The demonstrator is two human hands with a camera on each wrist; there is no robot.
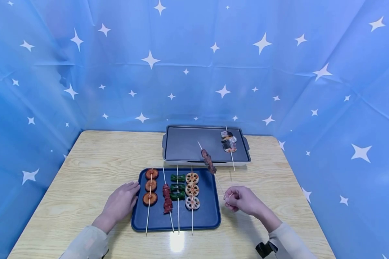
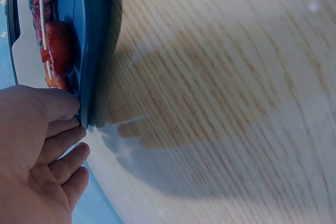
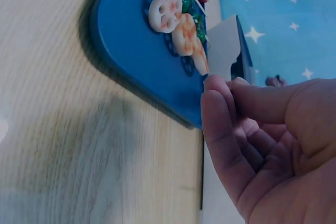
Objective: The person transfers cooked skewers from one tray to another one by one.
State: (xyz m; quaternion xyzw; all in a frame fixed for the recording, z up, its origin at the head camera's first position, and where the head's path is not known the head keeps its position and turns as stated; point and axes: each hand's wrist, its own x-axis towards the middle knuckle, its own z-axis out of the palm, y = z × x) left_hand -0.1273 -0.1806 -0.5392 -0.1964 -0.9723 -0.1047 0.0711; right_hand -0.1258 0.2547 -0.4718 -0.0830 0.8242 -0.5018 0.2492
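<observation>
From my head camera, my right hand pinches the stick of the brown meat skewer at 3 o'clock of the blue tray. The meat points toward 11, passing before the tray's far corner and the front edge of the grey griddle. A fish skewer takes up the griddle's 3 o'clock end, its stick jutting toward 6. Across the tray, from 9 to 3, lie a skewer of brown rounds, a red meat skewer, a green pepper skewer and a lotus-root skewer. My left hand rests at 9, fingers relaxed against the rim. The table is pale wood grain; a blue backdrop with white stars hangs behind.

From my left wrist, thumb and fingertips meet the tray's edge near 9, the brown rounds at 10.

From my right wrist, thumb and fingertips press together at 3, the stick hidden; the tray lies at 11, lotus-root slices at 12.
</observation>
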